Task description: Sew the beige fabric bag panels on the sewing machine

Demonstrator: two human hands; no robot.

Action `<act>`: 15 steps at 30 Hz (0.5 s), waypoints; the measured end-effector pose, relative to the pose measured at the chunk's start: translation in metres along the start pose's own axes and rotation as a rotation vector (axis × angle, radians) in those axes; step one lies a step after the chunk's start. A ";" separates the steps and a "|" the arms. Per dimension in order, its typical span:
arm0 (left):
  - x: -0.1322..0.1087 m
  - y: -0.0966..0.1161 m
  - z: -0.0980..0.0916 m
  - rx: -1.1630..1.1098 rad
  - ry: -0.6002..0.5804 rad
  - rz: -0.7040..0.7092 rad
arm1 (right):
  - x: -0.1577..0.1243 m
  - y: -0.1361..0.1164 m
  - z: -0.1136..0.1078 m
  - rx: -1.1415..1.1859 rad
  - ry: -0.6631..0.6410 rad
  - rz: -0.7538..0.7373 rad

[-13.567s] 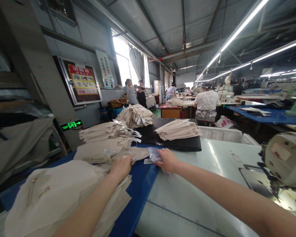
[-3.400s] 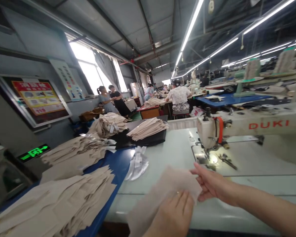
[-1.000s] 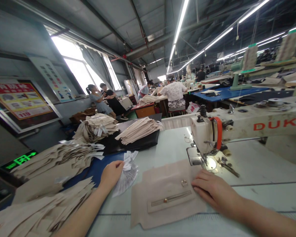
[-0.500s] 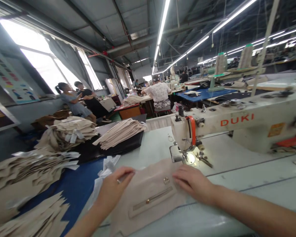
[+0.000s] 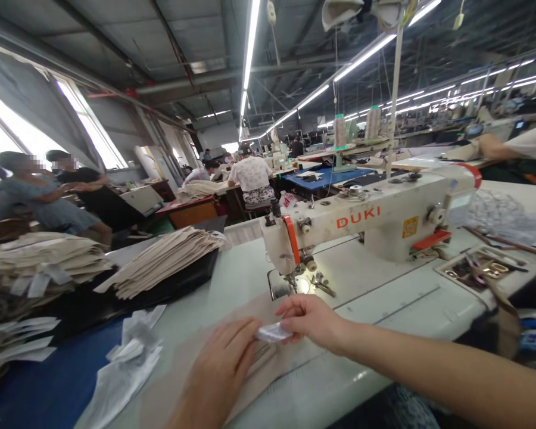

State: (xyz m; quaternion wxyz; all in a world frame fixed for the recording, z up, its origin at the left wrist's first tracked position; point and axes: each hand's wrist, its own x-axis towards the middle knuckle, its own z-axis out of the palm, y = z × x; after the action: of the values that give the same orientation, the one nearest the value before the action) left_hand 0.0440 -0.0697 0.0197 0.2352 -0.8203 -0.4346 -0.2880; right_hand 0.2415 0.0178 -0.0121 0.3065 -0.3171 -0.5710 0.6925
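Observation:
A small white shiny strip (image 5: 270, 332) stretches between my two hands. The thumb and fingers of my right hand (image 5: 312, 322) pinch its right end. My left hand (image 5: 226, 363) is closed at its left end, somewhat blurred. Under both hands a beige fabric panel (image 5: 183, 369) lies on the pale sewing table (image 5: 361, 357), and my left hand covers much of it. Just beyond my right hand is the needle area of the sewing machine (image 5: 357, 221), with its lamp lit.
White strips (image 5: 127, 363) lie in a heap at the left, on the blue surface (image 5: 71, 369). Stacked beige pieces (image 5: 165, 259) sit farther back. A tray (image 5: 482, 271) with scissors and metal parts is at the right. Several people are in the room.
My view has swung right. My hands have come closer together over the panel, and the white strip now shows between them. The panel's zipper slot and metal ring are now mostly covered.

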 end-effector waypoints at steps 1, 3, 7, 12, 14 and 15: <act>-0.001 0.003 0.001 0.049 0.000 -0.004 | 0.001 0.001 0.000 -0.005 0.007 -0.002; 0.001 0.012 0.004 0.124 0.001 0.026 | 0.004 0.003 0.000 -0.014 0.011 -0.008; 0.012 0.031 0.013 0.125 0.034 0.087 | 0.007 0.003 0.001 -0.053 -0.003 -0.032; 0.019 0.024 0.022 0.025 0.028 0.138 | 0.010 -0.002 -0.004 -0.155 -0.010 -0.084; 0.018 0.017 0.026 0.007 0.020 0.126 | 0.011 -0.005 -0.010 -0.211 0.005 -0.117; 0.017 0.013 0.028 -0.003 0.027 0.108 | 0.010 -0.006 -0.014 -0.240 0.017 -0.138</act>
State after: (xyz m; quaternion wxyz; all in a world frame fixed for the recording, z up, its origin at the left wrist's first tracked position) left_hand 0.0708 -0.0486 0.0091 0.2551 -0.8388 -0.3861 -0.2867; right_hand 0.2468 0.0351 -0.0089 0.3182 -0.3173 -0.6676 0.5936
